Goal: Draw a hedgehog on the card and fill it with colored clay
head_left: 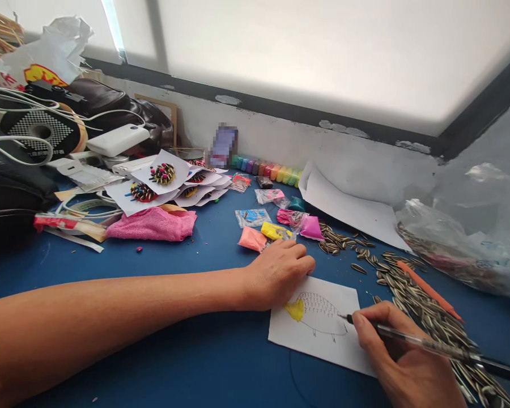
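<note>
Lying flat on the blue bench (187, 351), the white paper (287, 337) bears a rounded, thin-lined drawing (323, 313) (two small leg-like marks beneath), with a yellow patch (295, 310) at its left end and rows of little curved strokes across its upper part. The right hand (412, 357) is closed around a clear-barrelled pen (425, 342), tip at the drawing's right side. The left hand (278, 275) rests loosely curled at the paper's top edge; whether it grips anything, I cannot tell.
</note>
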### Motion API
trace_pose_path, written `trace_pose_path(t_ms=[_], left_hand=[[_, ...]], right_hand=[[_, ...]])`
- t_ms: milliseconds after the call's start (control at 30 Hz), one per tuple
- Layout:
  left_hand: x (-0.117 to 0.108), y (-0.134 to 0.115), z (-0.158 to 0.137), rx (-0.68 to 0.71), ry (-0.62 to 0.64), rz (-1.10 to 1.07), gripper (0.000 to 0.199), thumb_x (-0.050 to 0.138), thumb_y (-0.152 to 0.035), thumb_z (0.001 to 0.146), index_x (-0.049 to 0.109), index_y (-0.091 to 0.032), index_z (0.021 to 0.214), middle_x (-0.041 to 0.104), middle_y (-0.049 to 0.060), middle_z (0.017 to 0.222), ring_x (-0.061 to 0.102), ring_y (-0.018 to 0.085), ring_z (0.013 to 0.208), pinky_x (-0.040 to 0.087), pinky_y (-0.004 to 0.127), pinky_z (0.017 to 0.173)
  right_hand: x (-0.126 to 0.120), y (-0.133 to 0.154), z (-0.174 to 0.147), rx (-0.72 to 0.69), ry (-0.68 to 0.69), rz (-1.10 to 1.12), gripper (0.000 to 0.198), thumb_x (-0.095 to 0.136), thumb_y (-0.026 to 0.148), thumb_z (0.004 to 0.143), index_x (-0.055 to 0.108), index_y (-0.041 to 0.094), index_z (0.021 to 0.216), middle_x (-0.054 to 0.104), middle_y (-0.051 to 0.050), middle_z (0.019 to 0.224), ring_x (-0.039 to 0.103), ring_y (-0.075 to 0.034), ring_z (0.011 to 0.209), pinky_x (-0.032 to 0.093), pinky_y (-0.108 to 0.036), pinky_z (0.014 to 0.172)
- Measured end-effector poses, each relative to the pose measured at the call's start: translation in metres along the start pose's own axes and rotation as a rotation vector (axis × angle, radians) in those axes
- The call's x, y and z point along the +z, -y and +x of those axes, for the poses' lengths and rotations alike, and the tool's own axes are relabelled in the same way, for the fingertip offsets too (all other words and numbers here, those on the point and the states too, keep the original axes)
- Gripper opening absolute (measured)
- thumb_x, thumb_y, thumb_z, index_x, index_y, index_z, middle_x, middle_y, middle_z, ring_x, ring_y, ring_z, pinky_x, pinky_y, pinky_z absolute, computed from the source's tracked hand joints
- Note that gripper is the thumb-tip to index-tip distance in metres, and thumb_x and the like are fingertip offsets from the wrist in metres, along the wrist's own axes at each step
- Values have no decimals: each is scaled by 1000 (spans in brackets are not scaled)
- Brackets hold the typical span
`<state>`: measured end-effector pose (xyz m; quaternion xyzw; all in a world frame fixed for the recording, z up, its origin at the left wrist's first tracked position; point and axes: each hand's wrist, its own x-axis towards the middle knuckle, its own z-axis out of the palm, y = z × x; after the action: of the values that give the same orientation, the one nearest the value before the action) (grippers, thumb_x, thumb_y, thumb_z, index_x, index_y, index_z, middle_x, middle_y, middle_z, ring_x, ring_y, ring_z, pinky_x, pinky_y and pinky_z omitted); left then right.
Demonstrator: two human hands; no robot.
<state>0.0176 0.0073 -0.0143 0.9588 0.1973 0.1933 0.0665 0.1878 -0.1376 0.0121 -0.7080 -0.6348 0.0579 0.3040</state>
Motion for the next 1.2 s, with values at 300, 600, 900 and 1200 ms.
trace_pose_path(t_ms=[300, 600, 900, 1200], left_hand=[[-1, 0, 0, -2, 4, -6, 15, 45, -11, 89, 59, -17, 92, 57, 5, 90, 47, 18, 81, 36, 32, 71], [-1, 0, 0, -2, 9, 4, 15, 45, -11, 90, 59, -16, 91, 58, 5, 90, 47, 18, 81, 36, 32, 71], [-2, -2, 1, -10, 24, 0, 15, 45, -13, 90, 60, -17, 91, 58, 5, 91, 47, 18, 81, 36, 32, 71], [2, 1, 0, 4, -10, -2, 15, 45, -12, 89, 59, -17, 90, 57, 5, 89, 46, 18, 80, 35, 31, 70]], right_hand=[[0, -2, -2, -43, 29, -21, 26, 52, 41, 88, 59, 25, 69, 58, 5, 55, 56, -11, 43, 44, -18, 40], [1, -2, 0, -17, 47, 6, 27, 51, 42, 87, 59, 25, 68, 58, 5, 57, 58, -12, 45, 45, -19, 41], [0, -2, 1, -19, 53, 1, 27, 51, 40, 88, 58, 25, 67, 56, 5, 56, 55, -11, 43, 43, -18, 40], [3, 5, -5, 155, -53, 49, 29, 50, 46, 85, 55, 26, 66, 57, 4, 63, 56, -13, 55, 44, -21, 46]])
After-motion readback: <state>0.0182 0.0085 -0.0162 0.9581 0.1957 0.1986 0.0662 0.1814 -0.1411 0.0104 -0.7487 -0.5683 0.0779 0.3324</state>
